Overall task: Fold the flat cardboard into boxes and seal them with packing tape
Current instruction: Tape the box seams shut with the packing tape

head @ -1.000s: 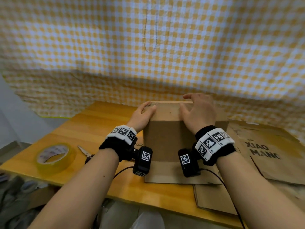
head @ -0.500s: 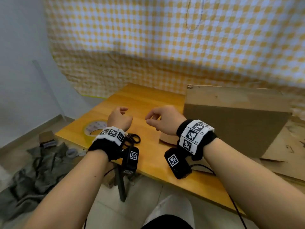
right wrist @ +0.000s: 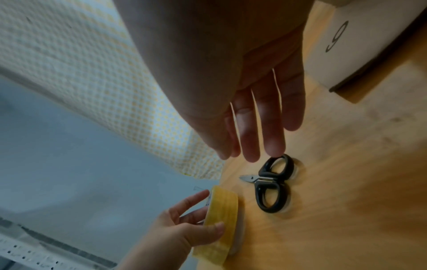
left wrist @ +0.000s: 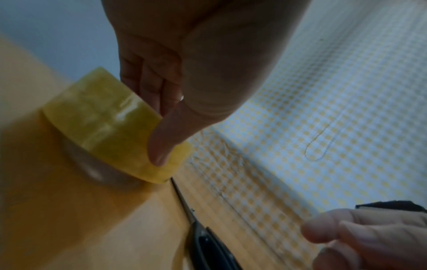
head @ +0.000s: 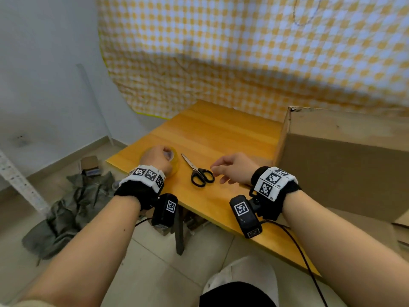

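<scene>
A yellowish roll of packing tape (head: 173,161) (left wrist: 108,126) (right wrist: 219,224) lies at the table's near left corner. My left hand (head: 157,159) (left wrist: 161,117) grips it, thumb on the outer face and fingers over the rim. Black-handled scissors (head: 198,172) (right wrist: 272,184) lie flat just right of the roll. Just above the scissor handles hovers my right hand (head: 230,171) (right wrist: 258,131), fingers relaxed, holding nothing. The folded-up cardboard box (head: 340,165) stands on the right of the table.
The wooden table (head: 221,134) ends close to my body; below lie tiled floor, a grey cloth heap (head: 70,209) and a small box (head: 90,166). A yellow checked cloth (head: 243,52) hangs behind. Flat cardboard (head: 400,222) lies at the far right.
Both hands left the box top and swung left. The left hand came down onto the tape roll and took hold of it; the right hand stretched toward the scissors.
</scene>
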